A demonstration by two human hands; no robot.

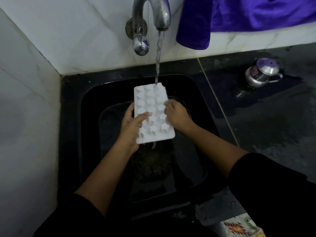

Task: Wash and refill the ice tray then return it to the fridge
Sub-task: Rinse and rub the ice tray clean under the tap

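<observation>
Head view, left hand (130,124) and right hand (176,115) gripping ice tray (153,115) by long edges, above sink (89,151), under tap (162,14)

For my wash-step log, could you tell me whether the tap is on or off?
On: a stream of water falls from the tap onto the far end of the ice tray.

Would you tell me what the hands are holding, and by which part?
Both hold the tray: the left hand grips its left long edge, thumb on top; the right hand, its right edge.
</observation>
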